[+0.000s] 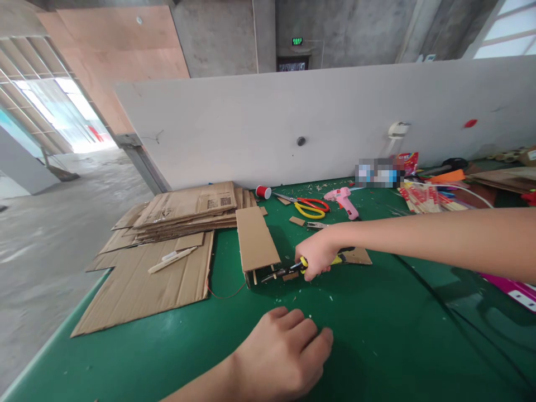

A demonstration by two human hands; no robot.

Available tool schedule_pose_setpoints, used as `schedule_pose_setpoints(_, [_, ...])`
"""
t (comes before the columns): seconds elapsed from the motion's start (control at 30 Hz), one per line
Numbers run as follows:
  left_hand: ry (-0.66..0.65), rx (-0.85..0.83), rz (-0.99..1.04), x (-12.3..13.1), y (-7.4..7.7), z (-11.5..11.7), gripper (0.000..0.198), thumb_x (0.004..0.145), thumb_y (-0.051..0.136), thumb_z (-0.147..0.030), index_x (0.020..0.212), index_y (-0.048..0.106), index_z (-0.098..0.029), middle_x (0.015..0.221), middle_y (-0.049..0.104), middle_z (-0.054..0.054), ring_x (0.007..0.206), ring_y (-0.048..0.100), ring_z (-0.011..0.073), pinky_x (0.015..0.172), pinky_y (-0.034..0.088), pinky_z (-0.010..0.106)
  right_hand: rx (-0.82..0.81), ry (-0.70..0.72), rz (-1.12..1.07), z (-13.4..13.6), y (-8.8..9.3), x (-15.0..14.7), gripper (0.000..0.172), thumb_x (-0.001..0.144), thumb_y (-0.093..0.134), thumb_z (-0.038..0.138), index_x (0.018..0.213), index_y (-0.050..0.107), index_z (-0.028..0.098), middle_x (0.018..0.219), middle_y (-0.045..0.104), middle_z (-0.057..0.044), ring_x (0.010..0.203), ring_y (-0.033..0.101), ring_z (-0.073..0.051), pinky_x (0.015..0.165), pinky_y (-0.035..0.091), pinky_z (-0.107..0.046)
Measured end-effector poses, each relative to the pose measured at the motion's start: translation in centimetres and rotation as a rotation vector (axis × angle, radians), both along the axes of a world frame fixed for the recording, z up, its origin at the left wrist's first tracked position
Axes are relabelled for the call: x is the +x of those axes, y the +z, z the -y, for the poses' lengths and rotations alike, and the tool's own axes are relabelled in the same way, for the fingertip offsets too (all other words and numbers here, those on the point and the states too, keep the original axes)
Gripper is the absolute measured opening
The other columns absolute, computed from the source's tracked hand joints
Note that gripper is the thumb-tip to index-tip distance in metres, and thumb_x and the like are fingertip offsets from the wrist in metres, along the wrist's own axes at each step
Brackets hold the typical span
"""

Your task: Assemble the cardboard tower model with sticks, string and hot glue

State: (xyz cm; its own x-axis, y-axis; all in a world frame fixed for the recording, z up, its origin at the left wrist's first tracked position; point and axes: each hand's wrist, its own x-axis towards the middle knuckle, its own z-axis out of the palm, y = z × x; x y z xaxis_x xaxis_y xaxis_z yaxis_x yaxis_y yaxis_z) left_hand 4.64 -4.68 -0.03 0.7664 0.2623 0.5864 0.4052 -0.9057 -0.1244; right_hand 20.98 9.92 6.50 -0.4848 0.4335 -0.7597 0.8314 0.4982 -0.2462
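My right hand [316, 255] reaches across the green table [377, 335] and is closed round yellow-handled pliers [293, 268]. The pliers' jaws point left at a small wooden piece by the open end of a long cardboard box [256, 240]. My left hand [285, 352] rests on the table near the front edge with its fingers curled downward and nothing visible in them.
A stack of flat cardboard sheets [184, 212] lies at the left with a pale utility knife [171, 259] on the lowest sheet. Behind the box are red-and-yellow scissors [312, 207], a pink glue gun [344, 200], a red spool [263, 192], and wooden sticks [421, 198]. A white panel [293, 123] backs the table.
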Motion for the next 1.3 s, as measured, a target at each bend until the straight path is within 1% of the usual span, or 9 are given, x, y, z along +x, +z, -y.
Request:
schedule_pose_setpoints(0.07, [-0.037,0.208,-0.001,-1.5,1.5,-1.0,0.026,0.086,0.063,-0.018,0.112,0.062,-0.014,0.070,0.060,-0.001,0.059,0.052,0.0144,0.055,0.038,0.031,-0.007,-0.003,-0.005,0.0,-0.1,0.1,0.026,0.070,0.070,0.040,0.072,0.056,0.018,0.067,0.061,0.001,0.060,0.059,-0.016,0.057,0.046,-0.030])
schedule_pose_setpoints(0.2, [0.080,0.328,0.025,-6.5,3.7,-3.6,0.039,0.080,0.068,-0.014,0.118,0.058,-0.017,0.097,0.067,0.007,0.093,0.061,0.0219,0.087,0.049,0.043,-0.010,-0.001,0.002,-0.2,0.1,0.1,0.029,0.067,0.073,0.042,0.073,0.057,0.018,0.067,0.062,0.001,0.060,0.059,-0.017,0.058,0.046,-0.031])
schedule_pose_setpoints(0.33, [0.164,0.321,0.050,-9.5,3.2,-3.7,0.033,0.083,0.069,-0.020,0.113,0.058,-0.011,0.099,0.065,0.012,0.093,0.059,0.0240,0.081,0.050,0.043,-0.017,-0.004,0.015,-0.4,0.1,0.1,0.030,0.068,0.073,0.043,0.071,0.055,0.018,0.065,0.061,0.000,0.059,0.059,-0.017,0.059,0.046,-0.032])
schedule_pose_setpoints(0.47, [0.104,0.304,-0.078,-7.1,2.2,-1.5,0.021,0.085,0.067,-0.015,0.106,0.064,-0.014,0.092,0.066,0.005,0.089,0.057,0.0199,0.080,0.046,0.039,-0.033,-0.015,0.010,-0.4,-0.3,0.0,0.032,0.068,0.075,0.043,0.071,0.055,0.018,0.065,0.060,0.000,0.059,0.058,-0.017,0.058,0.047,-0.032])
schedule_pose_setpoints(0.57, [0.323,0.297,-0.209,-3.6,2.7,-1.0,0.029,0.087,0.064,-0.017,0.116,0.063,-0.012,0.107,0.065,0.008,0.096,0.055,0.0219,0.081,0.044,0.039,-0.041,-0.020,0.003,-0.4,-0.3,0.0,0.036,0.065,0.076,0.046,0.073,0.056,0.018,0.067,0.061,0.000,0.061,0.060,-0.017,0.060,0.047,-0.032])
schedule_pose_setpoints(0.63, [0.462,0.272,-0.305,-1.6,3.5,-1.7,0.034,0.084,0.062,-0.014,0.118,0.063,-0.011,0.102,0.064,0.009,0.087,0.052,0.0215,0.067,0.042,0.036,-0.049,-0.010,0.000,-0.4,-0.1,-0.1,0.037,0.066,0.076,0.049,0.072,0.058,0.017,0.068,0.062,0.000,0.063,0.061,-0.018,0.062,0.047,-0.032])
schedule_pose_setpoints(0.73, [0.558,0.194,-0.347,0.2,4.6,-3.1,0.015,0.080,0.062,-0.009,0.093,0.067,-0.014,0.087,0.060,0.008,0.076,0.048,0.0208,0.056,0.036,0.034,-0.069,0.018,-0.012,-0.1,0.7,-0.1,0.037,0.068,0.073,0.052,0.070,0.062,0.017,0.072,0.065,-0.001,0.068,0.062,-0.018,0.067,0.047,-0.032])
schedule_pose_setpoints(1.07, [0.532,-0.046,-0.345,0.3,5.7,-4.4,0.012,0.078,0.061,-0.006,0.074,0.062,-0.016,0.092,0.059,0.010,0.085,0.049,0.0254,0.062,0.037,0.037,0.278,0.146,-0.083,1.3,2.8,0.0,0.049,0.067,0.066,0.068,0.078,0.065,0.020,0.072,0.061,-0.001,0.066,0.056,-0.018,0.057,0.039,-0.031])
schedule_pose_setpoints(1.3, [0.555,-0.103,-0.305,0.1,4.8,-5.3,0.010,0.082,0.062,-0.011,0.075,0.065,-0.017,0.097,0.057,0.010,0.089,0.047,0.0271,0.066,0.038,0.039,0.459,0.236,0.054,2.4,5.2,-0.3,0.058,0.065,0.059,0.078,0.079,0.064,0.022,0.063,0.059,-0.002,0.058,0.054,-0.021,0.052,0.035,-0.033])
